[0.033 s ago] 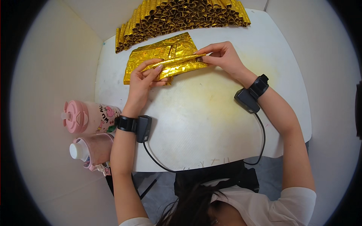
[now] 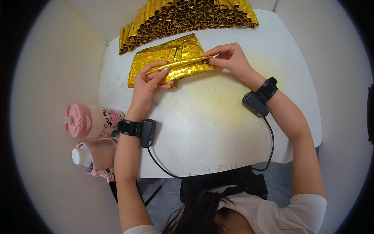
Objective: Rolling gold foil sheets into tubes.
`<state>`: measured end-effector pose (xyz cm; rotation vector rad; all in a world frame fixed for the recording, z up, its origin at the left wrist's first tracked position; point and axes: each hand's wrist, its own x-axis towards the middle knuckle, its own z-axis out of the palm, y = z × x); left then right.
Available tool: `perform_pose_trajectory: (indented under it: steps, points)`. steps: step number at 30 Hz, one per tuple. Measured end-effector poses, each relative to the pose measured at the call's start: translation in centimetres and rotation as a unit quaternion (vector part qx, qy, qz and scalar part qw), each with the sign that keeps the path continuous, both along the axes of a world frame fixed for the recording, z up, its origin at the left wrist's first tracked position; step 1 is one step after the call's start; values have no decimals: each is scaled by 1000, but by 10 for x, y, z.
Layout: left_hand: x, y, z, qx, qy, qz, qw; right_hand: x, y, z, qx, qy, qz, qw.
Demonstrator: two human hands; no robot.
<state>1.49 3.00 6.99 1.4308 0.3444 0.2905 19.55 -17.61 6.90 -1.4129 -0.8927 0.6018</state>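
Observation:
Both hands hold a sheet of shiny gold foil paper, its upper edge curled into a narrow roll. My left hand grips the left end, thumb on top and fingers beneath and behind. At the right end, my right hand pinches the roll between thumb and index finger. Just behind the held sheet, flat gold foil sheets lie on the white table, partly covered by the left hand and the roll.
Along the back, many rolled gold foil tubes are stacked with open ends facing me. At left are a pink-lidded cup and a pink holder containing a white-capped bottle. Black wrist devices trail cables. Pale walls enclose the table.

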Motion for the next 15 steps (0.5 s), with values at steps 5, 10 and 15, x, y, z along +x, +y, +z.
perform_pose_trajectory:
  steps: [5,10,15]
  points:
    - [-2,5,6,-29,39,-38,998,2,-1,-1,0,-20,6,1000]
    - [-7,-2,16,-26,74,-102,992,3,2,-7,28,-42,31,998]
    - [-6,-5,24,-49,117,-164,978,1,2,-6,40,-81,68,994]
